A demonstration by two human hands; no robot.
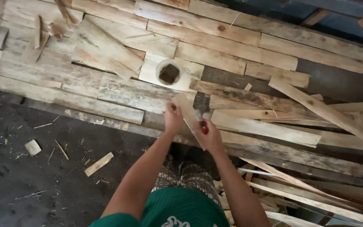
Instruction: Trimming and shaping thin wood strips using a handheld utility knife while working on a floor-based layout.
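Your right hand (212, 136) is closed around a red-handled tool (203, 126), most of it hidden in your grip. Your left hand (173, 117) pinches the upper end of a thin wood strip (192, 120), which slants from upper left down to your right hand. Beyond, a round white container (169, 72) with dark contents sits on the plank workbench (118, 92).

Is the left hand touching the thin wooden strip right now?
Touching. The head view shows the left hand gripping the upper part of the thin wooden strip, fingers wrapped on its edge with no gap; the right hand holds it lower down.
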